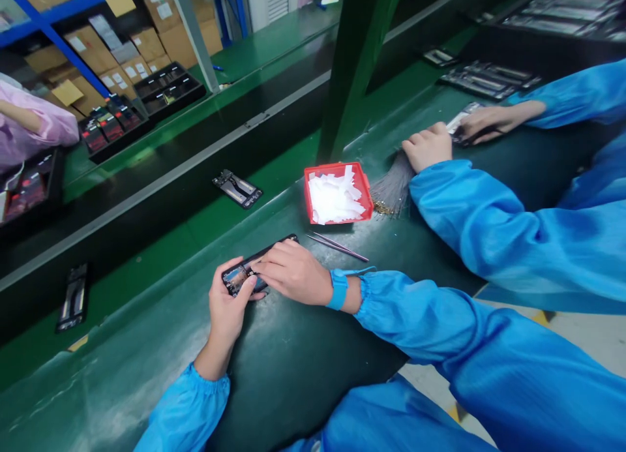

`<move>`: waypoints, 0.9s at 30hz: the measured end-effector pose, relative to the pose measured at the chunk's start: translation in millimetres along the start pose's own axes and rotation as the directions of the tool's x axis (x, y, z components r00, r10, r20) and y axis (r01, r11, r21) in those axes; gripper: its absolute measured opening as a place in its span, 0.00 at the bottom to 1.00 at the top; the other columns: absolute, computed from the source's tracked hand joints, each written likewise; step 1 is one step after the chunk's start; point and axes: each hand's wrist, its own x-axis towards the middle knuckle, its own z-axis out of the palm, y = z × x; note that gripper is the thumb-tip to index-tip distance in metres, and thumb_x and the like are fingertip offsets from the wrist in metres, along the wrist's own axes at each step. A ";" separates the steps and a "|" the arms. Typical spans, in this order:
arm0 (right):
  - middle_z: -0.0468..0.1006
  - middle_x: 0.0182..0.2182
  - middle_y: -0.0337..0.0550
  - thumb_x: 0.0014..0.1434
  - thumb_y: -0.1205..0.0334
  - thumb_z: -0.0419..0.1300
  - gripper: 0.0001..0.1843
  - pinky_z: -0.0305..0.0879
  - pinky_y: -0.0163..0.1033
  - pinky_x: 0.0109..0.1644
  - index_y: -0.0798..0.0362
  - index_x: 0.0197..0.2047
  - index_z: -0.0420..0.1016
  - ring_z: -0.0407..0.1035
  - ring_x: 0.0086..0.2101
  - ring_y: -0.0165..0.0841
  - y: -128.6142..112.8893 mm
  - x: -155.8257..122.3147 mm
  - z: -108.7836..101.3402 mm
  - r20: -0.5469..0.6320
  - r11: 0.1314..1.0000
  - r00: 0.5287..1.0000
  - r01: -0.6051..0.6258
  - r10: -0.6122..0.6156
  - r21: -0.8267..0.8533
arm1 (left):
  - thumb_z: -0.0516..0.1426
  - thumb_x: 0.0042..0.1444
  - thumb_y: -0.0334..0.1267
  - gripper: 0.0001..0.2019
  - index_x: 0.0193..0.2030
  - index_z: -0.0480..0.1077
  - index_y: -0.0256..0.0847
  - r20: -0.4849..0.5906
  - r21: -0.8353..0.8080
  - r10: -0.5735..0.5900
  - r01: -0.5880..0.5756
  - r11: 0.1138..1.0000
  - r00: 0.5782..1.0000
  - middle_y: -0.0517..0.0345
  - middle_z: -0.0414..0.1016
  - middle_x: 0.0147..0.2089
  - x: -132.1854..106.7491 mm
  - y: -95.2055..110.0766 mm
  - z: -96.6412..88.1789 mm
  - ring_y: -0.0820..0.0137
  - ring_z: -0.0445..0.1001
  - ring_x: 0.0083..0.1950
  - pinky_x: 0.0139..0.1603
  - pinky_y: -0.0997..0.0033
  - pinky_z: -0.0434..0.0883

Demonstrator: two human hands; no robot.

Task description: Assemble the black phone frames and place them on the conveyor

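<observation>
A dark phone frame [240, 274] lies on the green bench in front of me. My left hand [227, 308] grips its near end, thumb over the edge. My right hand [291, 272], with a blue wrist strap, rests on top of the frame, its fingers pressed together on the middle part. What lies under those fingertips is hidden. Thin metal tweezers [337, 246] lie on the bench just right of my right hand.
A red tray [364, 194] of white slips sits beyond the tweezers, a bundle of thin wires [391, 191] beside it. A co-worker in blue sleeves [489, 210] works at the right. Phone frames [237, 188] ride the dark conveyor; trays [166, 90] and cartons stand behind.
</observation>
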 end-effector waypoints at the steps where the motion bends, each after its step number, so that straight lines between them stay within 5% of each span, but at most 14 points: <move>1: 0.80 0.38 0.47 0.72 0.65 0.57 0.09 0.62 0.45 0.42 0.55 0.49 0.79 0.69 0.40 0.38 -0.2 -0.3 -0.4 0.004 1.000 1.000 -0.004 0.004 0.001 | 0.71 0.52 0.46 0.28 0.58 0.70 0.43 0.001 0.002 -0.002 0.002 1.000 1.000 0.52 0.81 0.49 -0.3 -0.2 -0.2 0.62 0.84 0.42 0.33 0.62 0.86; 20: 0.82 0.38 0.47 0.73 0.65 0.55 0.11 0.63 0.45 0.40 0.57 0.49 0.79 0.69 0.38 0.38 -4.6 1.4 -3.6 -0.019 0.998 0.999 0.049 -0.050 -0.049 | 0.69 0.54 0.47 0.23 0.54 0.73 0.41 -0.087 0.006 0.004 -0.003 1.000 0.996 0.57 0.81 0.37 -3.7 1.0 4.9 0.63 0.84 0.35 0.29 0.65 0.84; 27: 0.80 0.38 0.48 0.72 0.65 0.56 0.10 0.63 0.45 0.42 0.57 0.50 0.78 0.68 0.38 0.39 -5.0 0.9 -1.6 0.008 0.999 1.000 0.016 -0.016 -0.038 | 0.68 0.56 0.47 0.22 0.53 0.73 0.41 -0.052 0.036 0.062 -0.060 0.998 0.997 0.56 0.81 0.41 -4.5 2.6 4.6 0.64 0.84 0.37 0.30 0.66 0.85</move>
